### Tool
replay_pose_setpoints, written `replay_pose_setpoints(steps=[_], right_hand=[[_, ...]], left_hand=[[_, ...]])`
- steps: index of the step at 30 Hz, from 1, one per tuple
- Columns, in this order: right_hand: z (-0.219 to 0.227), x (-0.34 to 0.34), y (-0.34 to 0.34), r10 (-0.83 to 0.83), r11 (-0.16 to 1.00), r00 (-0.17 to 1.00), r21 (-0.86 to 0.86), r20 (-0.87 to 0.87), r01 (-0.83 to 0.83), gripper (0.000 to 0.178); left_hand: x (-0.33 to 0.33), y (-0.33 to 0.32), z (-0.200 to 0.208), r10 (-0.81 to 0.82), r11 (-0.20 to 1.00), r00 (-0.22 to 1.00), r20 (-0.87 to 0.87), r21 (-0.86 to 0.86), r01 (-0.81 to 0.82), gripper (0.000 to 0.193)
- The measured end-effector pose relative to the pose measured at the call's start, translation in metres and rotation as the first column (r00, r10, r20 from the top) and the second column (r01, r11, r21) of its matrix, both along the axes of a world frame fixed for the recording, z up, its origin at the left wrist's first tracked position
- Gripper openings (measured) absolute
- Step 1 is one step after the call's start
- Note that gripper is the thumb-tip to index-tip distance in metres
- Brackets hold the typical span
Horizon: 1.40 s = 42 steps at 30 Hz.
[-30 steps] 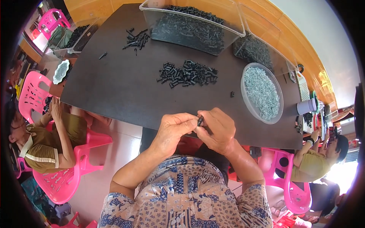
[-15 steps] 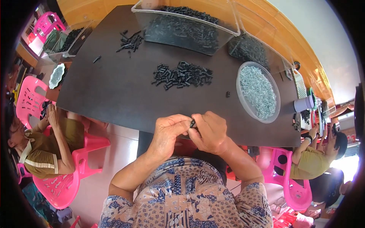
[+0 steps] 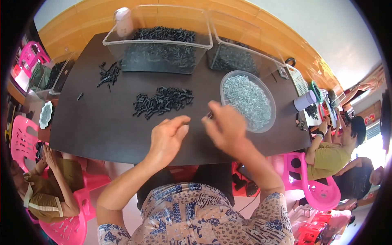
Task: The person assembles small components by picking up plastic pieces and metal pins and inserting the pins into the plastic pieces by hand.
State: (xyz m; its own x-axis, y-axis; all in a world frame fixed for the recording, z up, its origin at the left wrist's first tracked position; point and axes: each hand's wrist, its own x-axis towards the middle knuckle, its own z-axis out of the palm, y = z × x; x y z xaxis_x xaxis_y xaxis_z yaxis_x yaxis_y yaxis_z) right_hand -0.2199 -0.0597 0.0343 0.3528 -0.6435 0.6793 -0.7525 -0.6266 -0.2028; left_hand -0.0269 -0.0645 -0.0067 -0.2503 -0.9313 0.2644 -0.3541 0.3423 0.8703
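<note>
My right hand (image 3: 226,127) is raised over the table near the bowl, its fingers closed on a small black part (image 3: 210,115), of which only a bit shows. To its left hovers my left hand (image 3: 168,136), the thumb and fingers slightly apart with nothing seen between them. Beyond my left hand lies a pile of small black plastic parts (image 3: 161,102) on the dark table. An oval clear bowl (image 3: 272,118) of silvery screws (image 3: 248,102) stands just beyond and right of my right hand.
At the back stand two clear bins (image 3: 159,42) (image 3: 245,50) with black parts. A smaller black heap (image 3: 109,74) and one loose piece (image 3: 80,96) lie left. A purple cup (image 3: 305,100) is at the right edge. People sit on pink chairs (image 3: 77,200) on both sides.
My hands, together on a small black part half a second ago, have separated and moved up over the table. My right hand kept a dark piece. The view has shifted.
</note>
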Motion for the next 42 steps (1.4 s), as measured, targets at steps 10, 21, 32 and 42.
replay_pose_setpoints(steps=[10,21,32,42], right_hand=[[0.079,-0.109,-0.128,-0.42,0.887,0.885,-0.115,0.198,0.447,0.028],[0.068,-0.131,-0.205,-0.617,0.786,0.75,-0.144,-0.24,0.601,0.012],[0.043,-0.072,-0.115,-0.224,0.964,0.964,-0.11,0.14,0.24,0.016],[0.011,0.028,0.017,0.124,0.814,0.895,0.472,0.429,-0.339,0.016]], left_hand=[[-0.098,-0.057,-0.008,0.147,0.909,0.928,0.342,-0.417,0.01,0.026],[-0.093,-0.06,-0.018,0.062,0.944,0.93,0.363,-0.323,0.063,0.01],[0.003,-0.012,0.019,0.014,0.786,0.792,-0.61,0.496,0.368,0.013],[0.023,0.016,0.01,0.127,0.78,0.555,-0.822,0.429,0.456,0.041]])
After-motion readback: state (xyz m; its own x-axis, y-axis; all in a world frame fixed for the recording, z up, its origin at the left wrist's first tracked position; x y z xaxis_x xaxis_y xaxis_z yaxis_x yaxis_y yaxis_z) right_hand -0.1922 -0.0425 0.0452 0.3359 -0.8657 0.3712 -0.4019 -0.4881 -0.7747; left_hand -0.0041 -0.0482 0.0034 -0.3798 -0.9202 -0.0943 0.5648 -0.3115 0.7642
